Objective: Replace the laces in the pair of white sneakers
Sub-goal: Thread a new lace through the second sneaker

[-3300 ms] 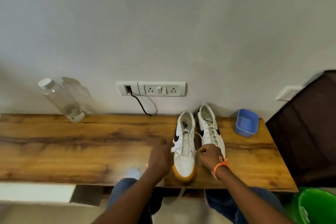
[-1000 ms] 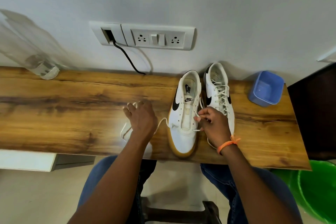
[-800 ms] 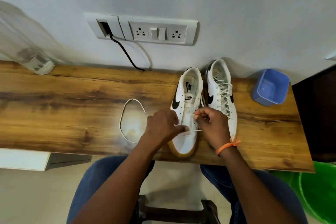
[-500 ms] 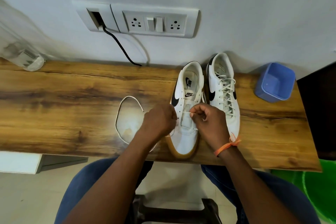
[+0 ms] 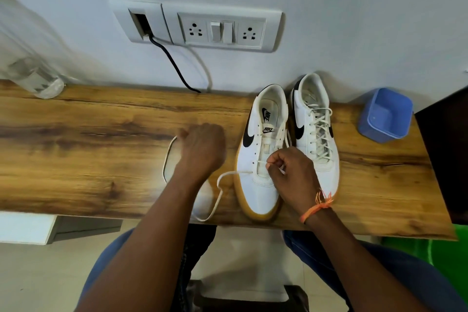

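Two white sneakers with black swooshes stand side by side on the wooden table [image 5: 88,149]. The right sneaker [image 5: 316,132] is fully laced. On the left sneaker [image 5: 258,190] only the lowest eyelets carry a white lace [image 5: 220,180]. That lace leaves the shoe's left side and loops across the table and over its front edge. My right hand [image 5: 291,175] pinches the lace over the shoe's lower eyelets. My left hand [image 5: 202,147], blurred, is left of the shoe with curled fingers, and the far end of the lace loop runs into it.
A blue plastic tub [image 5: 385,114] sits at the back right of the table, a clear bottle [image 5: 38,78] at the back left. A black cable [image 5: 177,66] hangs from the wall socket panel [image 5: 202,28]. Dark furniture [image 5: 445,159] and a green bin [image 5: 430,248] stand on the right.
My left hand has left the sneaker and swung out to the left, drawing the lace through the lower eyelet. My right hand stays pinching at the eyelets.
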The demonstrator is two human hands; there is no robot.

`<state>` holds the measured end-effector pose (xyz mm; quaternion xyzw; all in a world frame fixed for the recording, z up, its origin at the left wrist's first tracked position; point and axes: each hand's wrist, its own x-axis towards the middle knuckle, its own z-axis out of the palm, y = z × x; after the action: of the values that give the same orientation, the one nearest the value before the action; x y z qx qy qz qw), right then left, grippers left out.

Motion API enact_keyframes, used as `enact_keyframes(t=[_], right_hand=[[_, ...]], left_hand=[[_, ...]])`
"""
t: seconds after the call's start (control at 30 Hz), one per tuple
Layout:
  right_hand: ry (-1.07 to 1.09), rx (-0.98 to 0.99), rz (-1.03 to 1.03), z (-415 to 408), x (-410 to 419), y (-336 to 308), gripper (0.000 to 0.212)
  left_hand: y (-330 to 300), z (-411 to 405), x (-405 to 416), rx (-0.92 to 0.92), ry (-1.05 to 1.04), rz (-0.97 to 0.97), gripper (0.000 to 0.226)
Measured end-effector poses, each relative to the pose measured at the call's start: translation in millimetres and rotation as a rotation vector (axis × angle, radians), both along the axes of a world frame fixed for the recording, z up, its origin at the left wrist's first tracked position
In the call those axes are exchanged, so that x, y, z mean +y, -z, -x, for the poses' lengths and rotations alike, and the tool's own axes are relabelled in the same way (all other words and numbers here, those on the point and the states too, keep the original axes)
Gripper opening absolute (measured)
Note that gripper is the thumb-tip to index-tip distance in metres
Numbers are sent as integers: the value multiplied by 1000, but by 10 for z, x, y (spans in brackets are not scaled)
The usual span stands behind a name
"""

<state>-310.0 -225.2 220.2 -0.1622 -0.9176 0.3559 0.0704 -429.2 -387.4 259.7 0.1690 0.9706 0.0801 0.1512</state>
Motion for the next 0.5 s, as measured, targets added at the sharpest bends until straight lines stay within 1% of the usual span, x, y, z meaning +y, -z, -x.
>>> enact_keyframes(t=[0.07,0.1,0.13,0.2,0.23,0.27,0.3,0.37,0.43,0.5], right_hand=[[2,-1,-50,-4,-11,-18,14],[3,4,-75,6,-10,-22,14],[4,10,-95,9,-10,-26,14],[-4,20,-123,19,-7,-25,11],[-11,21,-135,24,-11,-14,8],[-20,17,-152,27,-17,-10,5],[-30,8,-173,25,-26,-7,3],[-47,-13,-214,22,-68,-4,4],[-41,-21,-247,20,-114,6,3],[-21,-35,-271,23,-150,33,2]], left_hand=[[-13,-35,113,-166,-65,-287,9],[-13,-57,163,-212,-74,-370,2],[-26,-107,205,-211,-53,-369,10],[6,-216,252,-184,-31,-288,34],[39,-264,266,-168,-44,-274,42],[84,-308,282,-172,-72,-290,45],[126,-345,296,-178,-109,-323,43],[206,-393,305,-207,-186,-413,33],[256,-426,306,-237,-219,-477,24],[234,-461,307,-251,-238,-482,26]])
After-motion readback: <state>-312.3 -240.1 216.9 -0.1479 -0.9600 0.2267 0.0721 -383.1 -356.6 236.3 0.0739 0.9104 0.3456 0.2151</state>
